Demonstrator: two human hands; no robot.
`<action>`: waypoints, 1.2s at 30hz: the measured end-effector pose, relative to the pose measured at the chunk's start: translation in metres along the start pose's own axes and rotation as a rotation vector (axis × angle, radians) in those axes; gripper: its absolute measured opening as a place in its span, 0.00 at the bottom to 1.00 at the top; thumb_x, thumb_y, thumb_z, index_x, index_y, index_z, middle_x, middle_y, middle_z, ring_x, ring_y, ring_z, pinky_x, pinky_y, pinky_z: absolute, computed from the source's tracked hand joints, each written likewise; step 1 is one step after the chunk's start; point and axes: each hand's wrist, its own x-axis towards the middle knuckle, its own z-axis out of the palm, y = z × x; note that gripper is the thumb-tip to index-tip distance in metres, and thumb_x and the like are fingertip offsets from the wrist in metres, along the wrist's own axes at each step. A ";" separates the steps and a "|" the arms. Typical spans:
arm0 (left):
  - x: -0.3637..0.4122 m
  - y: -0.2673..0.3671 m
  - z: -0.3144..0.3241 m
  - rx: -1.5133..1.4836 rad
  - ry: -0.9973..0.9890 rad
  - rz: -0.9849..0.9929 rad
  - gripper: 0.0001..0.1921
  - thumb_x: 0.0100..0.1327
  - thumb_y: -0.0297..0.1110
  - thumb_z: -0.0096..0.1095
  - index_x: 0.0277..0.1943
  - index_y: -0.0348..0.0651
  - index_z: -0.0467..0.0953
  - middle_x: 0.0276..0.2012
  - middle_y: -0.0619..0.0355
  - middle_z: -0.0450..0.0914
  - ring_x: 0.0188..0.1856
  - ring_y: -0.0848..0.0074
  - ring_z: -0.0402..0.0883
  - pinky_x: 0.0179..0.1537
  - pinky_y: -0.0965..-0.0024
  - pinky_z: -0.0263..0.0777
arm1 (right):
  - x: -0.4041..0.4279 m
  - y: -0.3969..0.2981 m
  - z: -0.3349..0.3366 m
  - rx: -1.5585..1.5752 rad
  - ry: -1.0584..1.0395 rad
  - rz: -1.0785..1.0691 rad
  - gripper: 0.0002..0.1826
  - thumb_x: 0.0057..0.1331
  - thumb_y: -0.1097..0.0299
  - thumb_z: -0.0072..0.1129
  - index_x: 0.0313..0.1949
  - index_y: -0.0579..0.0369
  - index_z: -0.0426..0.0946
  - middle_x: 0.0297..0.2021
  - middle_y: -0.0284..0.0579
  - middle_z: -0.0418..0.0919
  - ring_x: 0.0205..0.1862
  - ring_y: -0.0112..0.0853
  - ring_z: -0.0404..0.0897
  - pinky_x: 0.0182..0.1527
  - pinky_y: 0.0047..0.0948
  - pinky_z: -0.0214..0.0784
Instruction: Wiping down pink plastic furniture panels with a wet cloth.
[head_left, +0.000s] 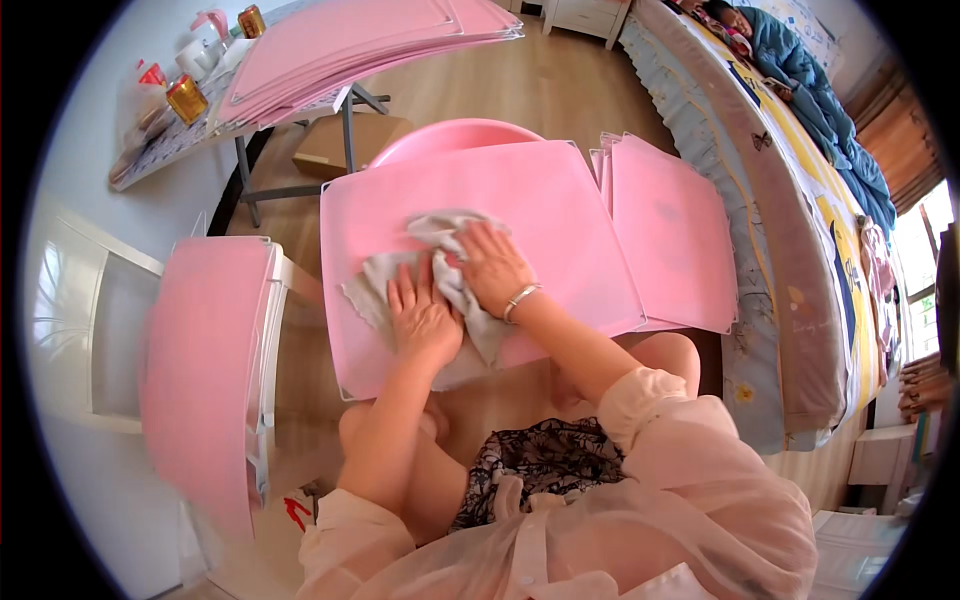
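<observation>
A pink mesh panel with a thin wire frame (540, 202) lies in front of me, over a round pink basin (465, 133) whose far rim shows behind it. A crumpled light grey cloth (480, 330) is spread on the panel's near left part. My left hand (427, 319) presses flat on the cloth with its fingers apart. My right hand (495, 266), with a silver bracelet at the wrist, rests on a bunched part of the same cloth, fingers spread and slightly blurred. What lies beneath the palms is hidden.
Similar pink panels are stacked on a folding table (180, 150), at the right beside the bed (802, 300), and on a white chair at left (262, 420). Cans (187, 99) stand on the table; a cardboard box (352, 142) sits beneath. A person (802, 97) lies on the bed.
</observation>
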 end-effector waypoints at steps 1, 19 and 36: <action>0.003 0.001 0.001 -0.004 0.000 -0.002 0.30 0.59 0.46 0.37 0.60 0.38 0.48 0.62 0.50 0.43 0.64 0.56 0.36 0.61 0.54 0.25 | -0.005 0.017 0.002 -0.069 0.010 0.192 0.23 0.57 0.62 0.41 0.50 0.61 0.61 0.53 0.55 0.58 0.57 0.44 0.55 0.58 0.43 0.44; 0.014 0.019 -0.007 -0.157 0.119 -0.040 0.31 0.55 0.43 0.44 0.57 0.30 0.53 0.60 0.46 0.50 0.62 0.53 0.42 0.60 0.52 0.30 | 0.081 0.081 0.011 -0.109 -0.083 0.373 0.24 0.62 0.55 0.33 0.53 0.54 0.61 0.57 0.49 0.54 0.61 0.41 0.48 0.61 0.40 0.34; -0.028 -0.040 -0.021 -0.223 0.208 -0.647 0.28 0.60 0.48 0.39 0.56 0.35 0.53 0.55 0.45 0.58 0.50 0.51 0.61 0.45 0.55 0.60 | 0.041 -0.005 0.013 -0.111 -0.056 0.179 0.25 0.62 0.51 0.30 0.55 0.47 0.59 0.58 0.43 0.54 0.61 0.41 0.49 0.61 0.39 0.37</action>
